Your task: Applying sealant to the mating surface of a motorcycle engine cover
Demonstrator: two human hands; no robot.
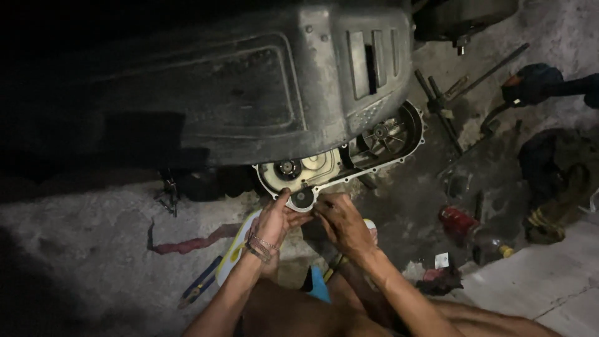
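- Down low on the concrete floor [93, 249], both hands work at the lower edge of an opened engine case [340, 163] on a scooter lying under its dark grey body panel [249, 93].
- The left hand [272, 223] has thumb and fingers curled closed on the left side of a small round housing [302, 198] at the case's bottom corner; bracelets [261, 246] circle its wrist.
- The right hand [340, 223] meets it from the other side, fingertips pinched at the same round housing; how tightly they grip cannot be told in the dim light.
- Inside the case, a pale cream plate with a dark hub [288, 168] fills the left part, and a spoked, fan-like wheel [382, 135] sits in the round right end.
- A clear plastic bottle [490, 244] lies on its side to the right, well apart from the hands; its contents cannot be made out.
- Beside it lies a red object [457, 218], and long metal tools [444, 106] rest on the floor nearer the wall.
- A reddish rag [187, 244] trails across the floor to the left of the left hand.
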